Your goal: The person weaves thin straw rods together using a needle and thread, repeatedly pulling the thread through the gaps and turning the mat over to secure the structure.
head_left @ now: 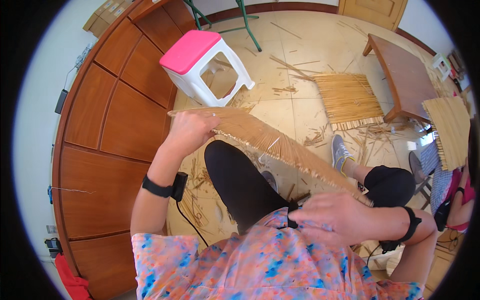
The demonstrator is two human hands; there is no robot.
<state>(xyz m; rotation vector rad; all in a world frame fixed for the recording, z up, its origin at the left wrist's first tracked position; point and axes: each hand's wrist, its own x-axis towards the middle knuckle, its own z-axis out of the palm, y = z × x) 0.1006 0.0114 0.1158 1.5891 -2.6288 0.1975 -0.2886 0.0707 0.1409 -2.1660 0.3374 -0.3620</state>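
Observation:
A long mat of tan straw stalks [285, 150] slants across my lap, from upper left down to the right. A white thread [272, 144] shows on its stitched edge. My left hand [191, 131] is closed around the mat's upper left end. Slightly blurred, my right hand [332, 217] is in front of my waist, beside the mat's lower right end. Its fingers are bent to the left, with something dark at the tips that I cannot make out.
A pink-topped white stool [227, 70] stands ahead, beside brown wooden cabinets [115, 195]. Another straw mat [347, 100] lies on the floor among scattered stalks, near a low brown table [402, 75]. At right, another person's arm [461, 202] is near a third straw mat [449, 130].

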